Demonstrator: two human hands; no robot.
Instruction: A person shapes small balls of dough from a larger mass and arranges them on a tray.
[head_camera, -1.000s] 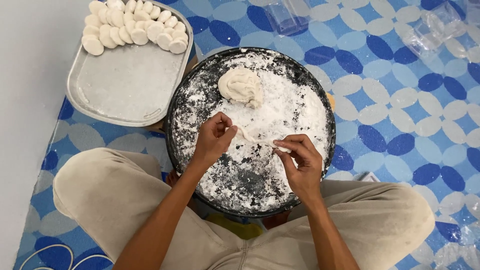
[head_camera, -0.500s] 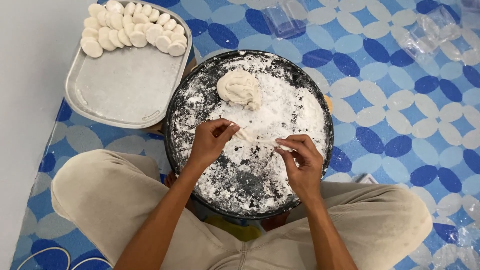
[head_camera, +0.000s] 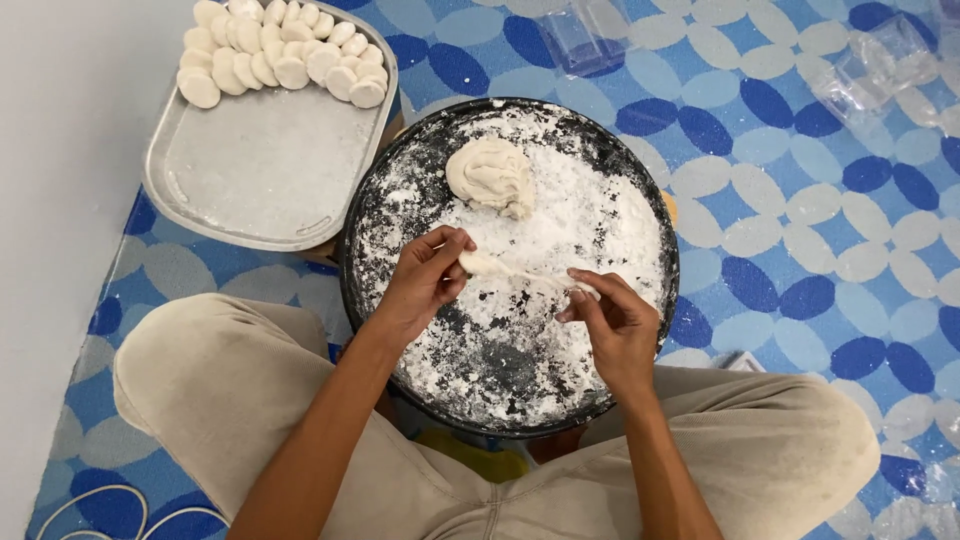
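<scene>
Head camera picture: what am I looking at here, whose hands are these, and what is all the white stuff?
A camera on a person's head looks straight down at their lap and hands; no machine is involved. The person sits cross-legged on a blue patterned mat. Before them lies a round black floured tray with a pale dough lump. The left hand and right hand stretch a thin strip of dough between pinched fingers. A rectangular metal tray, upper left, holds rows of small white dough discs.
</scene>
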